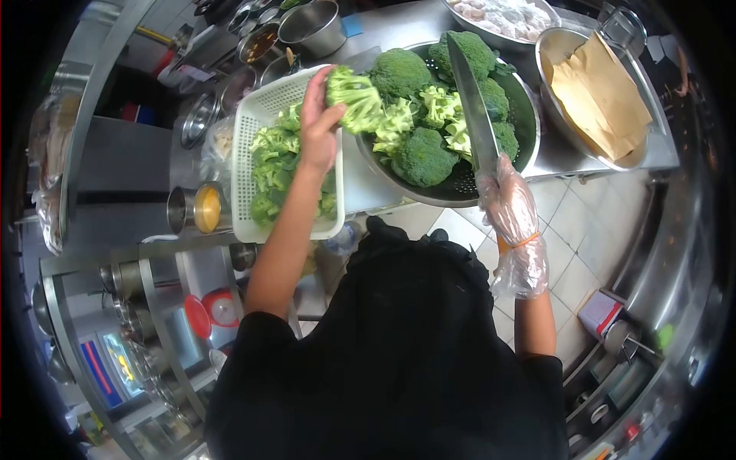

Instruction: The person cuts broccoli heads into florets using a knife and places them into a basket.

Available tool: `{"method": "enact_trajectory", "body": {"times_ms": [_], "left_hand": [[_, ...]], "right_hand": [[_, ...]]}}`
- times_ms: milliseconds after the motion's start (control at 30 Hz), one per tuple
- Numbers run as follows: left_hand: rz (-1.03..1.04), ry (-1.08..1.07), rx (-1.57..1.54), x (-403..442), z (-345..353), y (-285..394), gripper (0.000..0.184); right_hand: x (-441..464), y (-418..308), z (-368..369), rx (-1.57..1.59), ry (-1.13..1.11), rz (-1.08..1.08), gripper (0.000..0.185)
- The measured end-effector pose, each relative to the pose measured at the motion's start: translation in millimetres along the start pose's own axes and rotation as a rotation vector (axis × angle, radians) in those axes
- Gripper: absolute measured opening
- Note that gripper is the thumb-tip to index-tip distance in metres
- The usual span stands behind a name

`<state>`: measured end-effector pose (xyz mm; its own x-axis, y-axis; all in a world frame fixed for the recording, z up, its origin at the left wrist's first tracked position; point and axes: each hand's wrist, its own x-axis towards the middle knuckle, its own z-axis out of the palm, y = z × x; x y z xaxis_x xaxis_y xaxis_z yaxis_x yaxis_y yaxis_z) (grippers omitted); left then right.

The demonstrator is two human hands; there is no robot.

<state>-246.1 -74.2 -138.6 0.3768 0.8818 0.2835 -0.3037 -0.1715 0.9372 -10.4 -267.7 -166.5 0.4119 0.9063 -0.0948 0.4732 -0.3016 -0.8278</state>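
Note:
My bare left hand [320, 126] is closed around a piece of broccoli [355, 100], held above the gap between basket and colander. Inside the white plastic basket [242, 165] lie cut broccoli florets [272, 165], partly hidden by my left forearm. My right hand [507, 201], in a clear plastic glove with an orange band at the wrist, grips a large knife [474, 103] by its handle. The blade points away from me over the metal colander [529, 126]. Several broccoli heads [422, 157] fill the colander, some with pale cut stems facing up.
Right of the colander stands a metal bowl with brown paper [602, 100] in it. A bowl of pale, floury-looking pieces [510, 19] is at the back. Metal pots [312, 31] stand at the back left, and a cup with yellow contents [207, 208] sits left of the basket.

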Motion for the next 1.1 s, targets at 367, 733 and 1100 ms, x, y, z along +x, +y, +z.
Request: {"method": "enact_trajectory", "body": {"times_ms": [367,733,1100], "left_hand": [[-0.551,-0.696,0.778,35,44,-13,0.066],[-0.635,-0.524,0.483,39,-13,10,0.054],[-0.620,0.291,-0.196,-56,-227,61,0.050]], "right_hand": [[-25,-24,-24,0.287,0.007,0.104,0.015],[-53,-24,-32,0.334,0.036,0.187,0.027],[-25,-108,71,0.304,-0.332,0.145,0.019]]}}
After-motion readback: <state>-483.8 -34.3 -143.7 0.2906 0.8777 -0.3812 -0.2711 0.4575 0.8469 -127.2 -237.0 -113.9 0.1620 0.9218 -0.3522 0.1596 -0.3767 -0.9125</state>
